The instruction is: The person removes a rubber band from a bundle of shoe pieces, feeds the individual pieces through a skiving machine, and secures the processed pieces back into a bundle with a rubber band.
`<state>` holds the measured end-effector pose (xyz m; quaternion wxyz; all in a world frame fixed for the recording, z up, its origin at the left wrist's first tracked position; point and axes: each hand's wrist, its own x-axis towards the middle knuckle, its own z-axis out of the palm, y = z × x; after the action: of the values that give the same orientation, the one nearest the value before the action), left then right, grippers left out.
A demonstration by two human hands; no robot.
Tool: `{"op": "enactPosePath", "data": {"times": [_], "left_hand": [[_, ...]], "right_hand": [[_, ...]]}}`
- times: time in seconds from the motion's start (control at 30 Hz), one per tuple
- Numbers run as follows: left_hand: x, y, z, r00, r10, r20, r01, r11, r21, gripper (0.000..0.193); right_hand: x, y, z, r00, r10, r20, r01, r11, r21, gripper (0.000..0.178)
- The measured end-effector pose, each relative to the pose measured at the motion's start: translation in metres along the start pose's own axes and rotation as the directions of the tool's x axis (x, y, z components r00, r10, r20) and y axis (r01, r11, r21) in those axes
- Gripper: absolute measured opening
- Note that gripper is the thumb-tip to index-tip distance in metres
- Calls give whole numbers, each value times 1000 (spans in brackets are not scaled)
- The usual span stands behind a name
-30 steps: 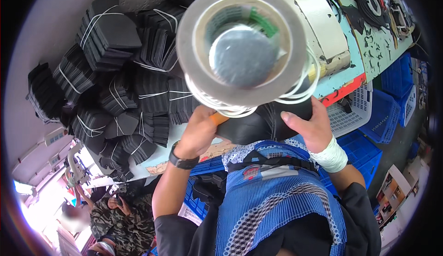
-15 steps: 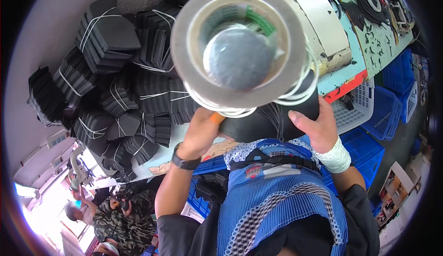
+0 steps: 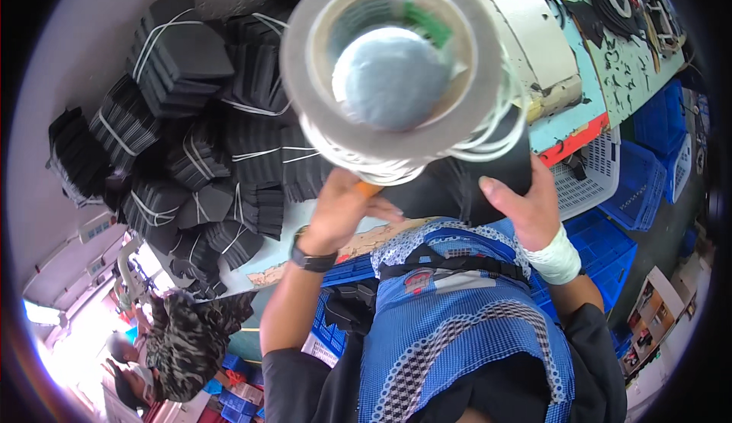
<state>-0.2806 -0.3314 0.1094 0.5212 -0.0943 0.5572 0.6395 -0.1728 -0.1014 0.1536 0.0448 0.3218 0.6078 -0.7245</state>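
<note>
A stack of black flat pieces (image 3: 435, 186) lies in front of me, partly hidden by a large round ring-shaped object overhead. My right hand (image 3: 534, 205) grips the stack's right side, thumb on top and fingers out of sight. At the left end, my left hand (image 3: 339, 209) has its fingers apart, some stretched toward the stack; whether they touch it I cannot tell. Something small and orange (image 3: 368, 189) shows at those fingers, its kind unclear. The grey ring (image 3: 301, 64) hides the middle of the view. White loops of band (image 3: 488, 144) hang below its rim.
Several banded bundles of black pieces (image 3: 202, 156) are piled on the left of the table. A cream machine (image 3: 530, 34) stands at the right. Blue crates (image 3: 591, 259) and a white basket (image 3: 602, 175) sit beyond the table's edge. Another person in camouflage clothing (image 3: 187, 347) is at lower left.
My left hand has moved slightly up, and its fingers have spread from the black stack. My right hand keeps its grip. The other person at lower left has shifted.
</note>
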Motion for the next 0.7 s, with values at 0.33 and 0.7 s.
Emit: {"op": "enactPosePath", "data": {"times": [0.33, 0.7], "left_hand": [[8, -4, 15, 995, -26, -99, 28, 999, 22, 21], [13, 4, 20, 990, -91, -112, 92, 996, 4, 34]], "right_hand": [[-4, 2, 1, 998, -47, -39, 48, 999, 26, 36], [-3, 16, 7, 995, -40, -90, 49, 994, 100, 36]]}}
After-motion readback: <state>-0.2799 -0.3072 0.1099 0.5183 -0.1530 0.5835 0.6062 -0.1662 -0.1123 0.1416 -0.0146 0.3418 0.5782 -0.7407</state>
